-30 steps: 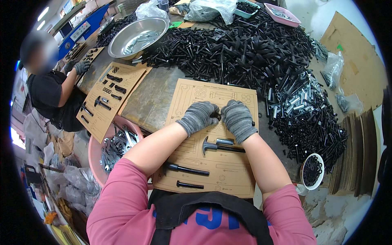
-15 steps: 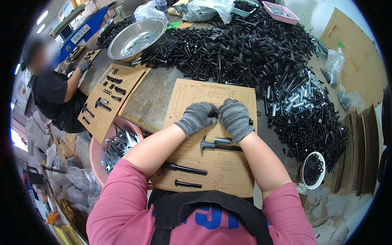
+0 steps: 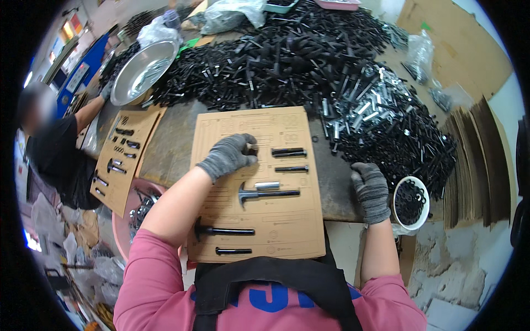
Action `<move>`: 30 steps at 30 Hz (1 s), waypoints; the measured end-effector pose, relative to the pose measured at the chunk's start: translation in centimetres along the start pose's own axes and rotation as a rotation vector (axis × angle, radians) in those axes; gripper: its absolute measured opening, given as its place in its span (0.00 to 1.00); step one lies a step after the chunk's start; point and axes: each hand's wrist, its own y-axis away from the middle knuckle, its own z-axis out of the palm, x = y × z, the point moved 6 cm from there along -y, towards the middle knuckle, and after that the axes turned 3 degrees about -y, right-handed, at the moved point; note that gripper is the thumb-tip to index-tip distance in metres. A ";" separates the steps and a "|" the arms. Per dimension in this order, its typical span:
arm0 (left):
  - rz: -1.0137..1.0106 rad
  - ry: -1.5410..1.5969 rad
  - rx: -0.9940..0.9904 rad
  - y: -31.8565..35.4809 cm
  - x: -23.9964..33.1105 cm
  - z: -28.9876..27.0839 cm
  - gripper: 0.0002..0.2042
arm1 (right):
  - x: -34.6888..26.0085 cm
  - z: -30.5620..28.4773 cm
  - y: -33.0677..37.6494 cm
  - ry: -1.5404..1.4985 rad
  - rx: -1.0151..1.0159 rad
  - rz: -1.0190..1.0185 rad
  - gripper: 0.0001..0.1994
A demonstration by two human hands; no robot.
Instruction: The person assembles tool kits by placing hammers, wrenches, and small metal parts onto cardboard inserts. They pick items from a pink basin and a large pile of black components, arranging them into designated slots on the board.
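Note:
My left hand (image 3: 229, 156), in a grey knit glove, hovers over the upper middle of a printed brown cardboard sheet (image 3: 298, 231). Its fingers curl toward the thumb; what lies between them, if anything, is too small to name. My right hand (image 3: 371, 193), gloved alike, is off the sheet to the right, fingers slightly bent and apart, between the black parts and a white bowl of black rings (image 3: 410, 203). On the sheet lie black bolts (image 3: 289, 152), another bolt (image 3: 291, 169), a silver tube (image 3: 267, 186), T-shaped black parts (image 3: 270, 193) and a short bolt (image 3: 233, 251).
A big heap of black metal parts (image 3: 265, 66) covers the table's back, with silver tubes (image 3: 364, 110) at right. A steel basin (image 3: 118, 91), a second laid-out card (image 3: 110, 187) and a pink tub (image 3: 122, 237) stand left. A co-worker (image 3: 61, 149) is at far left.
My hands have parted: the right has swung right and down off the sheet toward the bowl, the left has stayed over the sheet. Black bolts are now uncovered. The view has shifted right.

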 end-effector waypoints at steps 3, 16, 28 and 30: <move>-0.013 0.043 0.079 -1.4 2.3 -0.4 0.18 | 4.0 -0.5 1.4 0.197 0.026 0.120 0.11; 0.634 -0.292 0.058 -6.5 20.0 11.7 0.25 | 3.4 2.2 -1.4 0.437 -0.515 0.417 0.25; 0.617 -0.502 -0.209 -7.1 20.8 13.8 0.13 | 3.9 1.8 2.3 0.249 -0.240 0.209 0.14; 0.566 -0.419 -0.216 -7.2 20.5 13.0 0.12 | 3.5 1.7 2.3 0.243 -0.196 0.165 0.12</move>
